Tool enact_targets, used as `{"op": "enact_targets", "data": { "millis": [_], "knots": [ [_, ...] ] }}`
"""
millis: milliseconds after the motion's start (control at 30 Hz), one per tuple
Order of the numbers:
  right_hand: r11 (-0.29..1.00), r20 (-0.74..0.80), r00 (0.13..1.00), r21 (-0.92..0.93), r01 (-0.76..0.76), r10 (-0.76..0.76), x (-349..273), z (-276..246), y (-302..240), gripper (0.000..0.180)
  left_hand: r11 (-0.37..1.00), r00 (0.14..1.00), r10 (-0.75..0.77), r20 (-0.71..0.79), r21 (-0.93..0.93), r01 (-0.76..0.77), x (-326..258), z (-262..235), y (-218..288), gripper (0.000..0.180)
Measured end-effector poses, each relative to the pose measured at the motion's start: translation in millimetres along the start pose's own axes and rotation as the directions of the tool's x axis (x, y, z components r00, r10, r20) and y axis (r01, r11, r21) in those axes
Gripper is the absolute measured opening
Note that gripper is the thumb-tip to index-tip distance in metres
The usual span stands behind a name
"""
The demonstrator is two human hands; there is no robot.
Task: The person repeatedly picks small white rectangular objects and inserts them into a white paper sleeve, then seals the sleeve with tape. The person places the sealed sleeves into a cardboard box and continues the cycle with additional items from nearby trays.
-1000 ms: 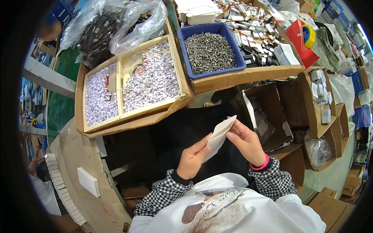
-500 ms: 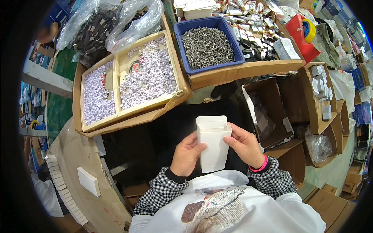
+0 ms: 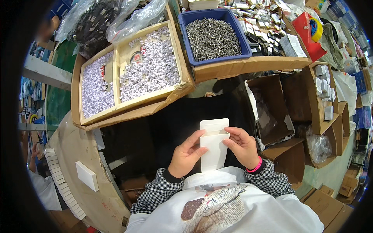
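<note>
A small white cardboard box (image 3: 213, 153) stands upright between my two hands, low in front of my chest. Its top end is open, and the lid flap is raised on the far side. My left hand (image 3: 185, 155) pinches the left side, thumb on the near face. On the opposite edge my right hand (image 3: 241, 146) grips near the top rim, with its thumb on the near face and its index finger by the flap. Whatever the box may hold inside cannot be seen.
Beyond my hands is a wooden tray (image 3: 116, 83) of small white pieces, beside a blue bin (image 3: 217, 62) of metal parts. A flat white box (image 3: 87, 176) and a row of white boxes (image 3: 64, 186) lie at left. Open cartons (image 3: 272, 112) stand at right.
My right fingers have shifted at the box's top, and the raised flap now leans further back. My view has moved slightly. Another person's hand has come into sight at the far left.
</note>
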State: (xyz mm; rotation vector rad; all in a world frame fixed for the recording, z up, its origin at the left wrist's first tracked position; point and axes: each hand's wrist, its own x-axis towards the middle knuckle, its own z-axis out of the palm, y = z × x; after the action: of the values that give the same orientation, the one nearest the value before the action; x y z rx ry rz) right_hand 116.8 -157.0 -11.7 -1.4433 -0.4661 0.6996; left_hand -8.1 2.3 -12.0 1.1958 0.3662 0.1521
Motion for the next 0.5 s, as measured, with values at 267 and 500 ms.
{"op": "enact_targets", "data": {
  "millis": [267,500],
  "knots": [
    [0.994,0.104,0.993,-0.1,-0.04,0.05,0.0,-1.1,-5.5,0.023,0.997,0.992,-0.035,-0.124,0.069,0.044,-0.6,1.5,8.0,0.018],
    [0.959,0.161,0.987,0.277,-0.06,0.016,9.6,-0.8,-6.9,0.02,0.996,0.992,-0.047,-0.12,-0.075,0.038,7.8,0.8,14.1,0.014]
  ]
}}
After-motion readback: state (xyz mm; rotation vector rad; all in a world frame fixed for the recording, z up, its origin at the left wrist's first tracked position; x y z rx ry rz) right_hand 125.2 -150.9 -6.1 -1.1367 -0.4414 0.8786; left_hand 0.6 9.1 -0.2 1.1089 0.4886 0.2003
